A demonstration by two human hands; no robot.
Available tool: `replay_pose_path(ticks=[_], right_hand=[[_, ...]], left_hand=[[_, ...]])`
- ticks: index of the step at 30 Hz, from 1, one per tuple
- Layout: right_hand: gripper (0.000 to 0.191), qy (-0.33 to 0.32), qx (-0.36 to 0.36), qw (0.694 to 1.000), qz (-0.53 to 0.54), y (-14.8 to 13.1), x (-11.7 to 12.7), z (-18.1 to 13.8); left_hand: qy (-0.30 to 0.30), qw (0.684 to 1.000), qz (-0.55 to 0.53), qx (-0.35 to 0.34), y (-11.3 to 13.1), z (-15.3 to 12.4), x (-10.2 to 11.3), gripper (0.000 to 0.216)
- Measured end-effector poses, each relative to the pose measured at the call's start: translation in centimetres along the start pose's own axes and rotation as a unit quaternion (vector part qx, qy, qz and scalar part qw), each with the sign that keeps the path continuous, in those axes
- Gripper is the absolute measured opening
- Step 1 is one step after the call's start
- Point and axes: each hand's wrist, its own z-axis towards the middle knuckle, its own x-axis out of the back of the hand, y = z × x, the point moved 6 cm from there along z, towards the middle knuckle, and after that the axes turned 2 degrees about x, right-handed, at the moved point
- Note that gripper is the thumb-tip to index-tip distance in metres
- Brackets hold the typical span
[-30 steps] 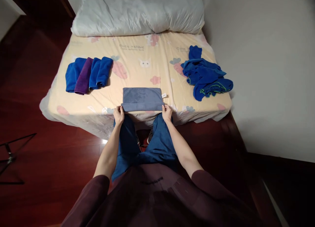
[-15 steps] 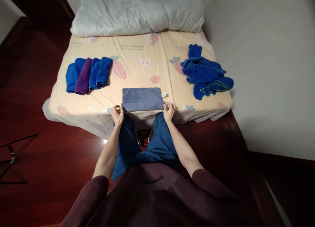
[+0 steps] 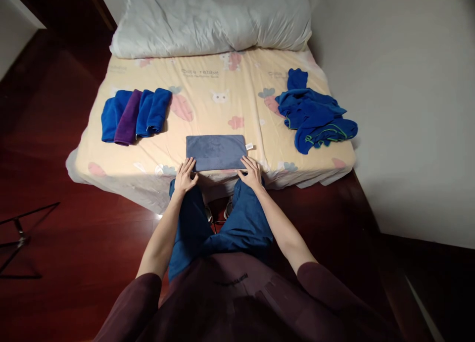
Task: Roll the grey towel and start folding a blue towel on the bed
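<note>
4 folded towels [image 3: 135,114] line the bed's [image 3: 208,92] left edge. The left hand [image 3: 184,176] and right hand [image 3: 250,172] lie flat and spread on the folded grey towel [image 3: 216,151]. The blue heap [image 3: 315,117] at the right edge is unfolded.

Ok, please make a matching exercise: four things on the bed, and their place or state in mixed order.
1 grey towel
2 purple towel
3 blue heap
4 white pillow

a crumpled, right side of the bed
b at the far end
c folded flat, at the near edge
d in the folded row on the left

Pairs: 1-c, 2-d, 3-a, 4-b
</note>
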Motion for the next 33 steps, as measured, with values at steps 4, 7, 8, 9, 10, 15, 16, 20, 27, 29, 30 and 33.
replay_pose_path(ticks=[4, 7, 8, 9, 10, 15, 16, 20, 27, 29, 30, 33], right_hand=[[0.059, 0.004, -0.019, 1.000, -0.004, 0.6, -0.6, 0.3], [0.059, 0.022, -0.033, 0.999, 0.000, 0.9, -0.5, 0.6], [0.060, 0.027, -0.041, 0.999, 0.002, 1.1, -0.5, 0.8], [0.061, 0.031, -0.050, 0.998, 0.003, 1.3, -0.5, 0.9], [0.062, 0.032, -0.059, 0.998, 0.003, 1.4, -0.5, 1.0], [0.062, 0.038, -0.074, 0.996, 0.010, 1.8, -0.6, 1.4], [0.062, 0.043, -0.072, 0.996, 0.011, 1.8, -0.6, 1.4], [0.060, 0.068, -0.064, 0.996, 0.011, 1.6, -0.2, 1.0], [0.050, 0.078, -0.077, 0.994, 0.017, 2.0, 0.1, 0.4], [0.046, 0.084, -0.084, 0.993, 0.025, 2.3, 0.0, 0.4], [0.044, 0.087, -0.089, 0.992, 0.030, 2.4, -0.1, 0.4], [0.038, 0.101, -0.113, 0.988, 0.042, 3.0, -0.4, 0.4]], left_hand=[[0.011, 1.000, -0.003, 0.016, -0.4, 0.7, -0.5, 0.079], [0.042, 0.999, -0.003, 0.020, -0.7, 1.0, -0.5, 0.075], [0.050, 0.998, -0.006, 0.022, -0.8, 1.2, -0.5, 0.074], [0.057, 0.998, -0.008, 0.027, -0.9, 1.3, -0.6, 0.073], [0.062, 0.997, -0.011, 0.033, -1.1, 1.4, -0.6, 0.072], [0.076, 0.995, -0.024, 0.057, -1.5, 1.8, -0.4, 0.069], [0.077, 0.995, -0.028, 0.057, -1.4, 1.8, -0.3, 0.069], [0.078, 0.995, -0.037, 0.048, -1.3, 1.3, 0.2, 0.070], [0.103, 0.991, -0.074, 0.050, -2.2, 0.1, 0.9, 0.067], [0.102, 0.990, -0.077, 0.067, -2.6, -0.1, 1.0, 0.064], [0.102, 0.989, -0.077, 0.076, -2.8, -0.1, 0.9, 0.062], [0.118, 0.984, -0.077, 0.111, -3.6, -0.2, 0.9, 0.046]])
